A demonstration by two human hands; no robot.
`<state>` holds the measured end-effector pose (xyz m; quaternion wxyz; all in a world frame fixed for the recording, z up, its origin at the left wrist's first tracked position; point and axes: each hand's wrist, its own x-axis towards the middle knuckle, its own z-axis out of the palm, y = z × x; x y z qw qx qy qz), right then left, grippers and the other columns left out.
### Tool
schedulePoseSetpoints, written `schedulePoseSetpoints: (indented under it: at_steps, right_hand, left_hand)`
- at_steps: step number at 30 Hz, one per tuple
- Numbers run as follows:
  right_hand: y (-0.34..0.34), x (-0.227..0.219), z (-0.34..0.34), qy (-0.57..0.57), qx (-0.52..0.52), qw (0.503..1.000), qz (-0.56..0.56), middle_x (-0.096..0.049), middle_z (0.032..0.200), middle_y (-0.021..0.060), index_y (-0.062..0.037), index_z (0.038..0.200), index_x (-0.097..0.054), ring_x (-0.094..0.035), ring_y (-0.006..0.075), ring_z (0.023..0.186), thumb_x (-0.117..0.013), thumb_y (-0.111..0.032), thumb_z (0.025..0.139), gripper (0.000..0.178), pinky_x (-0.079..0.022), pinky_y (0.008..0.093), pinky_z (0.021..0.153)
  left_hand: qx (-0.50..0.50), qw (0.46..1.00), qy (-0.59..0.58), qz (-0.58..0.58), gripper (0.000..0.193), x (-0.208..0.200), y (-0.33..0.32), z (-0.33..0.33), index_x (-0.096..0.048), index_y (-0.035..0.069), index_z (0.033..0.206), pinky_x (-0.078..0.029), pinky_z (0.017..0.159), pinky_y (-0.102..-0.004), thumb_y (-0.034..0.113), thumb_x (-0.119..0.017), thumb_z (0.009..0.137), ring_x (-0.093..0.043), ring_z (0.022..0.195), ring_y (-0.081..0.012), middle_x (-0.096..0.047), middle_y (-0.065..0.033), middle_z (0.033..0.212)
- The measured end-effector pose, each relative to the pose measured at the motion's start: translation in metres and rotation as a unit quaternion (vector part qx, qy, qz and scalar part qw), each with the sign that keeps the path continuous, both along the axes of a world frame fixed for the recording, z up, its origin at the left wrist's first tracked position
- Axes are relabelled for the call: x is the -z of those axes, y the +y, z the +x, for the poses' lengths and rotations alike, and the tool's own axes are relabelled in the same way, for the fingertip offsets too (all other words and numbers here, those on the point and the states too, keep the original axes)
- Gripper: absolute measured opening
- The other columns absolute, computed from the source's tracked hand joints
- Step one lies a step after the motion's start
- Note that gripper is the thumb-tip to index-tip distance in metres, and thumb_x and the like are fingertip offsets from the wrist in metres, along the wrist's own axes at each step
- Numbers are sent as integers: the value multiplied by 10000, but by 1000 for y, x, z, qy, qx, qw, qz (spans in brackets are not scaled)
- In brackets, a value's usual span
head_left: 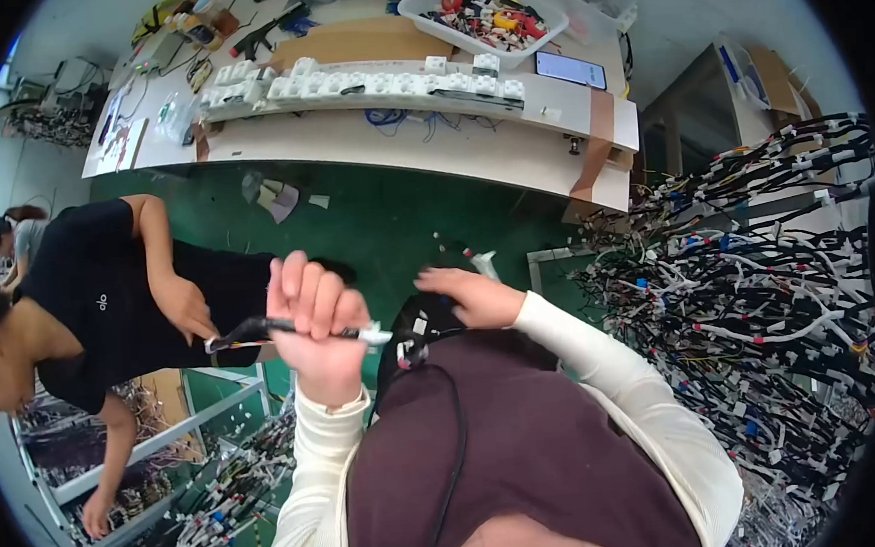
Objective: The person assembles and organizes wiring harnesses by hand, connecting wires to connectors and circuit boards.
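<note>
My left hand (316,326) is raised in front of my chest, its fingers wrapped round a black wire harness (346,332). A white connector (374,335) sticks out of the fist on the right, and the harness's other end runs left toward a co-worker's hand (187,307). My right hand (471,296) is held over my lap, its fingers stretched out to the left with nothing visible in them. Between the hands, small connectors (411,353) lie against my dark shirt, and a thin black cable (457,428) runs down it from there.
Ahead stands a white workbench (319,140) with a row of white connector blocks (396,83), a phone (570,70) and a clear bin of connectors (411,6). Bundled harnesses (750,304) hang at the right. A co-worker (98,284) leans over a metal frame (158,451) at the left.
</note>
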<state>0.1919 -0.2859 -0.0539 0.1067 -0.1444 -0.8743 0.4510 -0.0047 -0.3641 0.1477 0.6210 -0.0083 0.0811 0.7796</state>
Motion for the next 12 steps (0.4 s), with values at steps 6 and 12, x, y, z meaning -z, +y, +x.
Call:
schedulePoseSetpoints:
  at_steps: [6, 12]
  right_hand:
    - [-29, -104, 56, 115, 25, 838, -533, -667, 751, 7, 0, 1109, -645, -587, 93, 823, -309, -492, 1065, 597, -444, 259, 730]
    - [-61, -210, 165, 205, 412, 878, -132, -655, 911, 14, 3, 1145, -638, -576, 62, 799, -584, -106, 978, 206, -470, 225, 757]
  left_hand:
    - [90, 991, -95, 41, 237, 1, 53, 48, -443, 90, 780, -312, 510, -256, 148, -414, 1008, -364, 508, -98, -361, 19, 574]
    - [224, 962, 115, -103, 61, 100, 90, 120, -569, 85, 967, -527, 750, -293, 129, -531, 949, -615, 879, -148, -651, -48, 968]
